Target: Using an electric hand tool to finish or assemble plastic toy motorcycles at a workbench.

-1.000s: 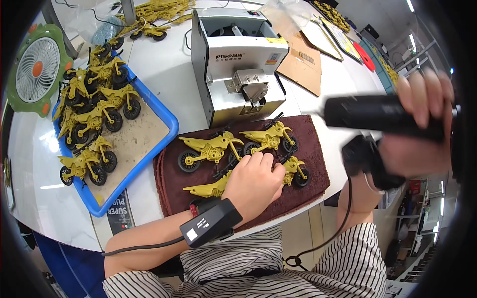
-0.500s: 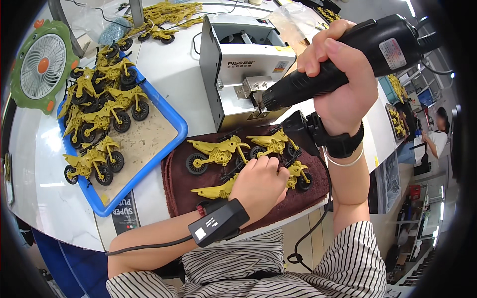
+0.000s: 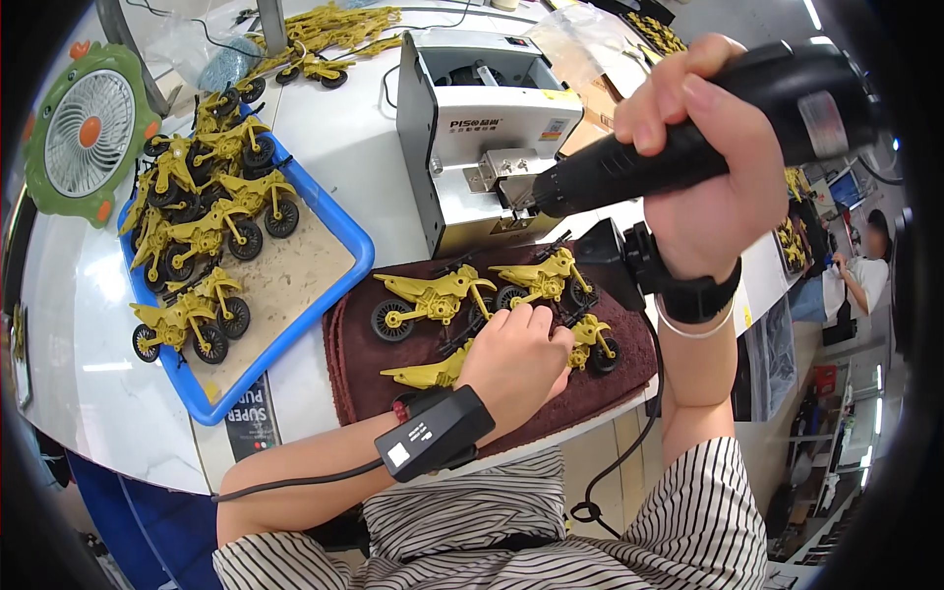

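My right hand [image 3: 713, 162] is wrapped round a thick black electric screwdriver [image 3: 629, 177]. Its nose is close to the metal outlet on the front of a white and grey screw feeder [image 3: 492, 128]; whether they touch I cannot tell. On a dark red cloth pad [image 3: 364, 379], my left hand [image 3: 516, 364] rests with curled fingers over a yellow toy motorbike [image 3: 429, 373] with black wheels, hiding its middle. Two more toy motorbikes, a left one [image 3: 433, 298] and a right one [image 3: 544, 278], lie just beyond those fingers.
At the left, a blue-rimmed tray [image 3: 359, 258] holds several toy motorbikes [image 3: 211, 221] in a pile. A green fan [image 3: 88, 131] stands behind it. Yellow parts [image 3: 334, 25] lie at the back. Another person [image 3: 854, 275] is at the far right.
My right hand and the screwdriver have shifted to the right, the nose drawing a little away from the feeder's outlet. My left hand has hardly moved on the toy motorbike.
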A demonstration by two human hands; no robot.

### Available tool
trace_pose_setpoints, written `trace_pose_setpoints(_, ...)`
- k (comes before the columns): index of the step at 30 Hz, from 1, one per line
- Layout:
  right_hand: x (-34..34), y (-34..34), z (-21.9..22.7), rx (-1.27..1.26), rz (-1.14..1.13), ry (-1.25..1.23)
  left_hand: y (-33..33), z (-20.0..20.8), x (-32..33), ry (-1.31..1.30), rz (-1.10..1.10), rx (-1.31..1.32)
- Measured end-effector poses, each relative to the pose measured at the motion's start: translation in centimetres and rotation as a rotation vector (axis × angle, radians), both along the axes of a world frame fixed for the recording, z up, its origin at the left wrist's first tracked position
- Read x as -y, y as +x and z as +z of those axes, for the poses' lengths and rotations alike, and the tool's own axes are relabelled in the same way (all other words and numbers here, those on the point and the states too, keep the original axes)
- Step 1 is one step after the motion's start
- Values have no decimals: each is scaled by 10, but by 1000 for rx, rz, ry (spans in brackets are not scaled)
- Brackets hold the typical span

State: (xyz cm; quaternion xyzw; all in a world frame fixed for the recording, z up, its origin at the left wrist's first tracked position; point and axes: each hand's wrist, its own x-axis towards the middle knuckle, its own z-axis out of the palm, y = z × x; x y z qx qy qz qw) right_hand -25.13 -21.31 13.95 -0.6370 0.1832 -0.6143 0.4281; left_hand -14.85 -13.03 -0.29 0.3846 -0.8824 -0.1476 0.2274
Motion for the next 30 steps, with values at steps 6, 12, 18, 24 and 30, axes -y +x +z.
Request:
trace_pose_setpoints(6,17,4,-12,-5,19,-17,1,-2,0,9,-5,10)
trace_pose_setpoints(12,14,8,-12,-32,-62,-40,0,-3,0,-14,-28,-22)
trace_pose_setpoints(18,-32,-19,-9,-55,-85,83,6,-5,0,-7,0,-19)
trace_pose_setpoints(24,-90,-88,-18,-62,41,77,2,-3,0,-9,-8,-85)
trace_pose_setpoints(30,-108,-105,-41,-25,-86,101,1,-5,1,9,-10,-62)
